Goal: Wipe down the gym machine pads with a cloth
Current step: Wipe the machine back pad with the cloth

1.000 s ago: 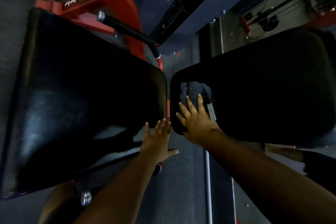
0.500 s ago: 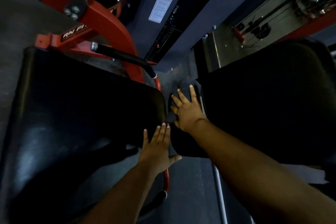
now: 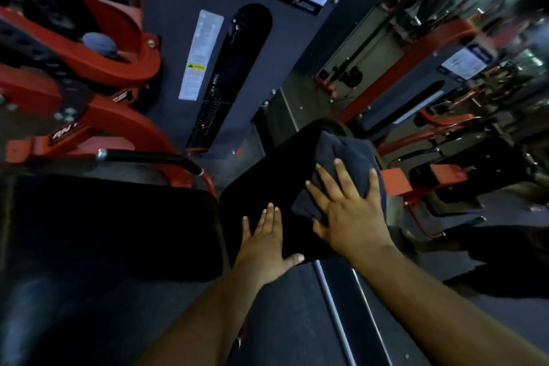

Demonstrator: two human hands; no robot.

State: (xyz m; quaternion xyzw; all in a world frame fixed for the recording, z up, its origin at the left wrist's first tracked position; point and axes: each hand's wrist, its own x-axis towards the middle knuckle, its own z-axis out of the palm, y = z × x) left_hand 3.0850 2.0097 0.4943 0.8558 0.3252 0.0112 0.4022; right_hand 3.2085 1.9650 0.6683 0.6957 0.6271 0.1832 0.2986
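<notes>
The right hand lies flat w/ fingers spread and straight, pressing a bunched dark blue-grey terry cloth onto the small black vinyl pad at centre. The cloth is soft and rumpled, sitting on the pad's far-right part, its far edge bulging past the fingertips. The left hand is also flat, fingers straight and close together, thumb out to the right, resting on the near-left edge of that same pad, just beside the right hand but not touching it. To the left, apart by a narrow gap, is a large black padded seat w/ rounded corners, smooth and faintly glossy; the light is poor, so surface detail is hard to read. Far-left stands the red painted steel frame w/ a black rubber-gripped handle bar running along the seat's far edge. Behind it, the grey weight-stack housing carries a white label strip.
</notes>
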